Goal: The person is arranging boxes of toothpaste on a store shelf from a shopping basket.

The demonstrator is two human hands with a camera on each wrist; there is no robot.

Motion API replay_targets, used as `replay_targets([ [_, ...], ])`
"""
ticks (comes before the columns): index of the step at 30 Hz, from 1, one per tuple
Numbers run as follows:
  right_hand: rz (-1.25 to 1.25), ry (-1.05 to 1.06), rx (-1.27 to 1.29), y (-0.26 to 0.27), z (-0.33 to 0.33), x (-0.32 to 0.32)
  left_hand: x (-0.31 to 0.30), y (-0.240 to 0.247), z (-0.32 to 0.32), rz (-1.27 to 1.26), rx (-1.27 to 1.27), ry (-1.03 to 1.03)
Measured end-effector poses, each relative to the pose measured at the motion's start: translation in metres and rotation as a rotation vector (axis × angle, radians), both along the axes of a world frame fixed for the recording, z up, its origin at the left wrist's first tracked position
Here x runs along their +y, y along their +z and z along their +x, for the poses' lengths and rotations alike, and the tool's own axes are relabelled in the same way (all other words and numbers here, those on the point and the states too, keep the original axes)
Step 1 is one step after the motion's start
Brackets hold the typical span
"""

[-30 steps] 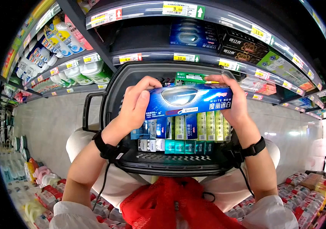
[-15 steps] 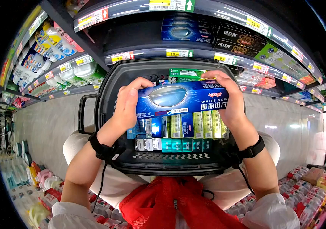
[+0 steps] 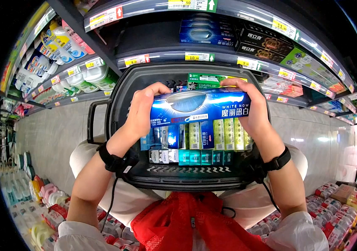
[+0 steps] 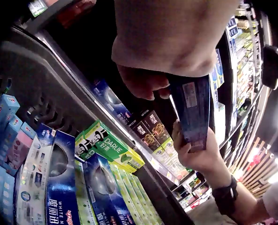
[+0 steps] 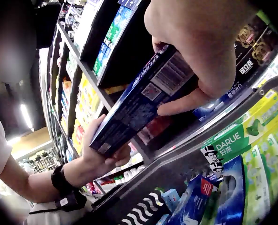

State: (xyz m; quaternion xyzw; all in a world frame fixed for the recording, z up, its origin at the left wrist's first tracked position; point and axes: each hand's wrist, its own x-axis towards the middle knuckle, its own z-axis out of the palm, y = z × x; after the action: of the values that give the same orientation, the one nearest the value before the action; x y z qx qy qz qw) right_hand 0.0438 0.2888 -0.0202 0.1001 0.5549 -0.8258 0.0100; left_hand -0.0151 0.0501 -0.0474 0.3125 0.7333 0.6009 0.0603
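A long blue toothpaste box (image 3: pixel 199 106) with a clear oval window and white lettering is held level above a dark basket (image 3: pixel 186 184). My left hand (image 3: pixel 140 111) grips its left end, thumb on the near side and fingers over the far edge. At the other end, my right hand (image 3: pixel 253 106) grips it the same way. In the right wrist view the underside of the toothpaste box (image 5: pixel 139 103) shows a barcode. Below it in the basket stand rows of toothpaste cartons: yellow-green ones (image 3: pixel 230 134), teal ones (image 3: pixel 195 157) and a green Darlie box (image 3: pixel 205 80).
Behind the basket runs a store shelf with stacked blue boxes (image 3: pixel 205 33), black boxes (image 3: pixel 266 42) and price tags (image 3: pixel 199 57). Detergent bottles (image 3: pixel 61 42) fill the left shelf. Wrapped bottles (image 3: pixel 329 209) stand on the floor at the lower right.
Both hands keep their hold on the toothpaste box. Its printed face has tilted slightly, so the light falls differently on the window and lettering. The head view has shifted a little.
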Motion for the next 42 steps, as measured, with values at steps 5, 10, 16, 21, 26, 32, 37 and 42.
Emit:
replay_targets([
  [5,-0.143,0.303,-0.087,0.020,-0.001,0.013,-0.001,0.024,0.003,0.030,-0.424,-0.025],
  [10,-0.086,0.546,0.132,0.028,0.005,0.017,-0.010,0.039,0.005,0.122,-0.431,-0.191],
  [16,-0.021,0.632,0.173,0.040,0.013,0.007,-0.013,0.039,0.008,0.042,-0.476,-0.427],
  [21,-0.256,0.918,0.181,0.022,0.017,0.018,-0.022,0.040,0.017,-0.064,-0.915,-0.715],
  [26,-0.150,1.233,0.263,0.006,0.017,0.025,-0.031,0.019,0.024,-0.168,-0.932,-0.885],
  [32,-0.043,1.344,0.045,-0.003,0.034,0.035,-0.029,0.018,0.027,-0.321,-0.886,-1.007],
  [37,-0.059,1.252,-0.006,-0.011,0.053,0.047,-0.025,0.020,0.032,-0.375,-0.839,-1.049],
  [42,-0.075,1.165,-0.024,-0.004,0.060,0.052,-0.022,0.016,0.030,-0.388,-0.868,-1.058],
])
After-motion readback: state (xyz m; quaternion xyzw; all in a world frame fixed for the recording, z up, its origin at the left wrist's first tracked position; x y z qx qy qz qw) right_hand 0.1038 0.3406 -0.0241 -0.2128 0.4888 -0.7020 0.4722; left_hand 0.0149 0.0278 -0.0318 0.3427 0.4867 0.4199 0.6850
